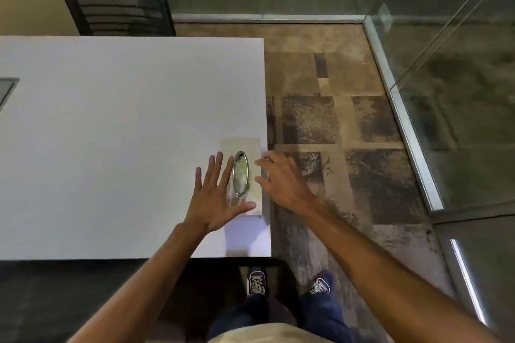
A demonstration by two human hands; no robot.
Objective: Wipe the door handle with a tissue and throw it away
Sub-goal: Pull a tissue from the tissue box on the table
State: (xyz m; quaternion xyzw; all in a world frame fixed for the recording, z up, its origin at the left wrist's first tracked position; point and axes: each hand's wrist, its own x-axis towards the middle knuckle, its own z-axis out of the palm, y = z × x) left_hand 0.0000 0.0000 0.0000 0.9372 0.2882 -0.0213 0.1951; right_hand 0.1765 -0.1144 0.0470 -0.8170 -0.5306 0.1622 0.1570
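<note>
A flat pale tissue box lies at the near right corner of the white table. Its oval silver-rimmed opening faces up and shows tissue inside. My left hand lies flat with fingers spread along the box's left side, thumb across its near end. My right hand hovers over the box's right edge with fingers apart and curled, holding nothing. No door handle is in view.
A black mesh-back chair stands at the table's far side. Glass wall panels with metal floor rails run along the right. Patterned carpet lies between table and glass. My feet stand at the table's near edge.
</note>
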